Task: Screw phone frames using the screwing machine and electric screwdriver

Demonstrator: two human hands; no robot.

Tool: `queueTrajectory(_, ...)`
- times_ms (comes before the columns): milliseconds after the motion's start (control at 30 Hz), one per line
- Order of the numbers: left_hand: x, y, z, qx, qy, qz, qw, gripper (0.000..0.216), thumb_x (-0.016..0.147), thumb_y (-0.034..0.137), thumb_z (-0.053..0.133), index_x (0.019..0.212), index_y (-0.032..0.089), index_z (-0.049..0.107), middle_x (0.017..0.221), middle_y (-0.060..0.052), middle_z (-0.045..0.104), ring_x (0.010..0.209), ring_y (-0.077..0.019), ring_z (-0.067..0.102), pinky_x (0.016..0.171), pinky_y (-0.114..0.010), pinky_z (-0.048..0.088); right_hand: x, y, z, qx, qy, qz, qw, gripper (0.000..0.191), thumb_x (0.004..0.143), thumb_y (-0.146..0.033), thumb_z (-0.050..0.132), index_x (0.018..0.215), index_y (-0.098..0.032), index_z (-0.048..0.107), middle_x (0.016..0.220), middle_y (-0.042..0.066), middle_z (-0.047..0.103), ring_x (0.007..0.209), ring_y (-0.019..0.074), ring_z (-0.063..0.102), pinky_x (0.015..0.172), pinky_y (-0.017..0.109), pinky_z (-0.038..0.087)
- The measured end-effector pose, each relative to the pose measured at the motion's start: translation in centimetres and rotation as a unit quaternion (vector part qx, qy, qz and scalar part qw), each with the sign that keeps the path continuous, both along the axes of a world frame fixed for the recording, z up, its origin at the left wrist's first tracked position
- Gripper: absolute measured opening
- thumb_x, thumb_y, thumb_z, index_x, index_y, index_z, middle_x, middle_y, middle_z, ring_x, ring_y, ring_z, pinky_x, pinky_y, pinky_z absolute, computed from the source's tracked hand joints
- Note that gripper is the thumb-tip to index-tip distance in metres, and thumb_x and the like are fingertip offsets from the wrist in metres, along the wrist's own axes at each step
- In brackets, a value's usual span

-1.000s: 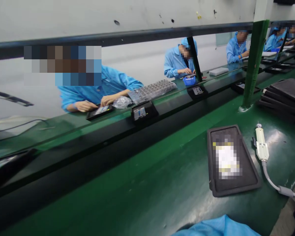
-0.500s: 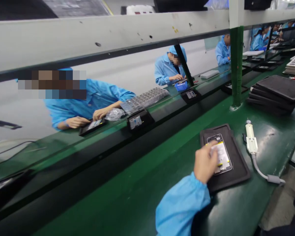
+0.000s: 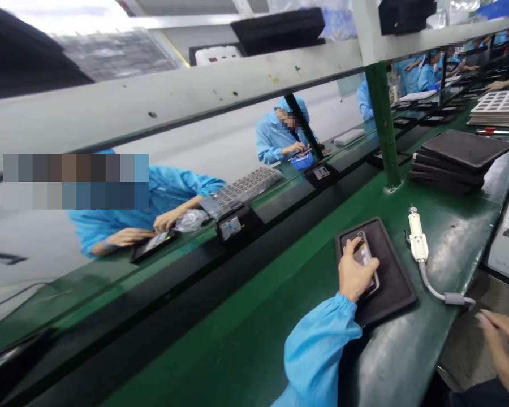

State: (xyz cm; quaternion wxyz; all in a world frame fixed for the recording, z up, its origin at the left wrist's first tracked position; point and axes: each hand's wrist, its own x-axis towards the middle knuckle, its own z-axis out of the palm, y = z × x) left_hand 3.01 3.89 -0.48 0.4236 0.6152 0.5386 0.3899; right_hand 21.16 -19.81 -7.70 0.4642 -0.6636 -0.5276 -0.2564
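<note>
An opened smartphone, its back off and a pale battery with a yellow strip showing, is over the left part of a black tray. My left hand, in a blue sleeve, spans the phone, thumb at the right edge and fingers toward the far left side. The palm and fingers hide part of it. At the lower right edge of the view, my right hand is away from the bench, fingers stretched out, with nothing visible in it. A white electric screwdriver lies right of the tray.
A grey cable runs from the screwdriver to the bench edge. Behind are stacked black trays, a red-handled tool and a green post. Co-workers in blue sit across a black channel holding trays with phone parts.
My left hand has gone from hovering over the phone to gripping its sides, and the phone has shifted left in the tray. My right hand has come into view. The camera has turned.
</note>
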Motion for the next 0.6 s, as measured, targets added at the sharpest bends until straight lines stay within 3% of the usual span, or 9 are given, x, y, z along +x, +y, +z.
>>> queueTrajectory(67, -1.4, 0.4, 1.0, -0.007, -0.028, -0.008, 1.000, 0.067, 0.059, 0.012, 0.058, 0.126, 0.010, 0.050, 0.136, -0.018, 0.055, 0.127, -0.0272, 0.052, 0.108, -0.040, 0.040, -2.9, 3.1, 2.6, 0.007, 0.040, 0.086, 0.995, 0.009, 0.091, -0.023, 0.061, 0.095, -0.017, 0.066, 0.080, 0.003, 0.072, 0.068, 0.0142, 0.068, 0.070, 0.023, 0.053)
queueTrajectory(133, -2.9, 0.7, 2.0, -0.042, -0.067, 0.005, 0.997, 0.071, 0.059, 0.009, 0.052, 0.130, 0.010, 0.046, 0.132, -0.017, 0.059, 0.114, -0.0254, 0.062, 0.094, -0.038, 0.052, -4.8, 6.1, 4.0, -0.065, 0.098, 0.120, 0.986, 0.021, 0.096, -0.030, 0.053, 0.104, -0.014, 0.064, 0.081, 0.005, 0.070, 0.066, 0.0158, 0.067, 0.063, 0.025, 0.052)
queueTrajectory(233, -4.2, 0.9, 2.7, -0.105, -0.122, 0.054, 0.985, 0.075, 0.053, 0.006, 0.051, 0.128, 0.013, 0.049, 0.120, -0.013, 0.067, 0.094, -0.0245, 0.069, 0.073, -0.033, 0.058, -6.4, 9.5, 4.8, -0.242, 0.145, 0.065, 0.957, 0.035, 0.097, -0.041, 0.046, 0.109, -0.011, 0.061, 0.082, 0.010, 0.069, 0.068, 0.0216, 0.067, 0.059, 0.029, 0.050)
queueTrajectory(300, -3.7, 0.8, 2.3, -0.113, -0.149, 0.068, 0.980, 0.072, 0.054, 0.006, 0.053, 0.125, 0.016, 0.052, 0.113, -0.010, 0.071, 0.086, -0.0246, 0.071, 0.068, -0.032, 0.058, -6.9, 10.7, 5.0, -0.337, 0.141, 0.037, 0.930, 0.032, 0.096, -0.040, 0.047, 0.101, -0.012, 0.062, 0.080, 0.012, 0.069, 0.070, 0.0254, 0.068, 0.060, 0.031, 0.048)
queueTrajectory(367, -2.3, 0.5, 1.5, -0.095, -0.160, 0.062, 0.981, 0.068, 0.059, 0.007, 0.057, 0.125, 0.017, 0.052, 0.113, -0.011, 0.070, 0.090, -0.0266, 0.070, 0.073, -0.036, 0.059, -7.2, 11.2, 5.1, -0.393, 0.133, 0.029, 0.909, 0.027, 0.096, -0.036, 0.047, 0.092, -0.014, 0.062, 0.073, 0.012, 0.068, 0.068, 0.0267, 0.068, 0.058, 0.030, 0.045)
queueTrajectory(467, -1.1, 0.1, 0.5, -0.052, -0.165, 0.078, 0.982, 0.069, 0.067, 0.011, 0.063, 0.133, 0.019, 0.044, 0.137, -0.016, 0.055, 0.121, -0.0276, 0.057, 0.096, -0.039, 0.051, -7.5, 11.3, 5.1, -0.414, 0.128, 0.024, 0.901, 0.025, 0.097, -0.030, 0.044, 0.089, -0.014, 0.061, 0.069, 0.012, 0.067, 0.065, 0.0269, 0.068, 0.055, 0.029, 0.041)
queueTrajectory(533, -2.0, -0.4, 0.1, -0.002, -0.127, 0.103, 0.987, 0.072, 0.072, 0.019, 0.068, 0.138, 0.021, 0.039, 0.153, -0.014, 0.035, 0.140, -0.0257, 0.035, 0.110, -0.037, 0.038, -7.5, 11.2, 4.8, -0.407, 0.129, 0.025, 0.904, 0.026, 0.097, -0.028, 0.041, 0.088, -0.014, 0.062, 0.068, 0.012, 0.067, 0.064, 0.0263, 0.067, 0.054, 0.028, 0.039)
queueTrajectory(600, -4.1, -1.0, -0.4, 0.026, -0.040, 0.122, 0.991, 0.073, 0.073, 0.032, 0.073, 0.137, 0.022, 0.041, 0.158, -0.012, 0.025, 0.143, -0.0290, 0.028, 0.114, -0.040, 0.031, -7.5, 11.2, 4.4, -0.390, 0.142, 0.030, 0.909, 0.029, 0.097, -0.026, 0.038, 0.086, -0.015, 0.062, 0.066, 0.010, 0.066, 0.062, 0.0243, 0.066, 0.053, 0.027, 0.038)
